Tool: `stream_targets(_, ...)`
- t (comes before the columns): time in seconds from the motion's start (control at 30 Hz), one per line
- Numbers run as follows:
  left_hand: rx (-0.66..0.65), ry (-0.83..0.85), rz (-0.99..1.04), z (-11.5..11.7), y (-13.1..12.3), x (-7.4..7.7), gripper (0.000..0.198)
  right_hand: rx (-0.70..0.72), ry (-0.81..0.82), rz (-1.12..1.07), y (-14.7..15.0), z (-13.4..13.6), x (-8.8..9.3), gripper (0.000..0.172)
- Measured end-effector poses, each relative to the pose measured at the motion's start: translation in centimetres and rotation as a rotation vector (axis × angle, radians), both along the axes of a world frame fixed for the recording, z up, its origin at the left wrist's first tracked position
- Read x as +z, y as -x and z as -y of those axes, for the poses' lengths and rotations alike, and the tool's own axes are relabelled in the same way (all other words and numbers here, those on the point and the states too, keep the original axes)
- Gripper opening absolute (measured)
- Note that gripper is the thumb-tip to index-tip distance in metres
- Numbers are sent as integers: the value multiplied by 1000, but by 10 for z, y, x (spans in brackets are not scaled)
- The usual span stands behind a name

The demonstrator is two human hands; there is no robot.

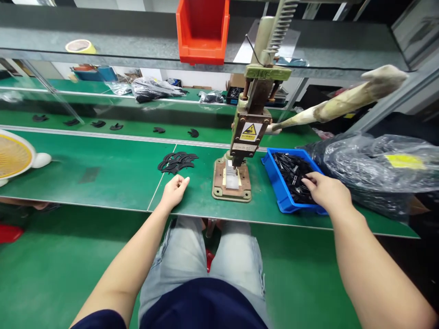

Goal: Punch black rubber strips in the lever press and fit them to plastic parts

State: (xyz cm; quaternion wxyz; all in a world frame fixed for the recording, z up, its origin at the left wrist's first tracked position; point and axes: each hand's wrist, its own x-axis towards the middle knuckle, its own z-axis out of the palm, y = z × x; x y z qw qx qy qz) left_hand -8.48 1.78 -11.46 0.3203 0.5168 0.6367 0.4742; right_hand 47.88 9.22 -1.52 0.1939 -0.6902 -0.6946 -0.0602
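Observation:
My left hand (174, 191) is closed, thumb against curled fingers, just in front of a pile of black curved plastic pieces (176, 162). Whatever it may hold is hidden. Over the blue bin (286, 206) on the right, my right hand (325, 189) has its thumb and fingers pinched on a small black part among many black parts (291, 176). Between my hands stands a manual lever press (252, 132). A light metal fixture (232, 178) sits on its base, under the ram.
The press lever (336, 107), wrapped in pale material, reaches out to the right. Clear plastic bags (384, 160) lie beside the bin. Several black pieces (116, 126) are spaced along the far strip. A white-and-yellow fan (17, 155) is at left; an orange bin (203, 50) sits above.

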Motion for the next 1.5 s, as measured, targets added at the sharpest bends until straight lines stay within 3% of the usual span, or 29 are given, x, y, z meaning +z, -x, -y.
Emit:
stream_targets(0.07,11,-22,45,-1,-1,0,36,47,-54,-9,22,17,15,29)
stream_targets(0.17,44,-92,105,2,-13,6,29,357,-189,-211,75,51,23,34)
stream_targets(0.23,1,-160,75,13,-29,17,27,540,-130,-350,116,75,17,39)
stream_targets(0.33,-193,-254,-38,39,-58,40,24,701,-32,-437,170,107,0,52)
stream_targets(0.43,-432,-384,-93,63,-83,58,27,826,23,-467,205,130,-13,67)
stream_targets(0.53,-566,-528,-91,75,-96,63,35,921,49,-509,220,140,-18,74)
stream_targets(0.73,-612,-611,-85,81,-99,62,39,972,62,-554,224,143,-21,81)
stream_targets(0.97,-627,-636,-171,67,-96,61,17,933,66,-415,219,134,-20,76)
stream_targets(1.03,-581,-595,-199,49,-90,56,10,847,7,-352,204,114,-5,69)
stream_targets(1.1,-501,-531,-263,22,-82,49,11,719,-148,-389,186,86,23,61)
stream_targets(1.2,-418,-429,-413,-24,-76,41,18,640,-448,-598,165,42,85,65)
stream_targets(1.33,-428,-367,-579,-72,-83,37,22,720,-597,-650,176,8,166,75)
stream_targets(1.4,-448,-352,-659,-85,-92,38,24,805,-610,-726,191,4,186,67)
stream_targets(1.5,-517,-342,-751,-93,-102,39,27,942,-668,-957,208,10,184,45)
